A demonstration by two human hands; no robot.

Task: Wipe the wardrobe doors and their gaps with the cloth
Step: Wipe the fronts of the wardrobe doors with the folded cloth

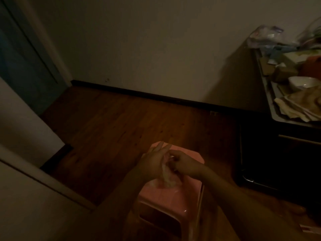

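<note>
The cloth (167, 178) is a small, pale, crumpled wad, whitish with a faint pink cast in the dim light. It is bunched between both hands above the pink stool (165, 199) at the near middle. The left hand (152, 162) lies against it with fingers (160, 148) straight and close together, pointing away. The right hand (184, 164) has its fingers curled, pinching the cloth's upper part. At the far right, a cluttered bench (276, 117) carries a white bowl (301, 83).
</note>
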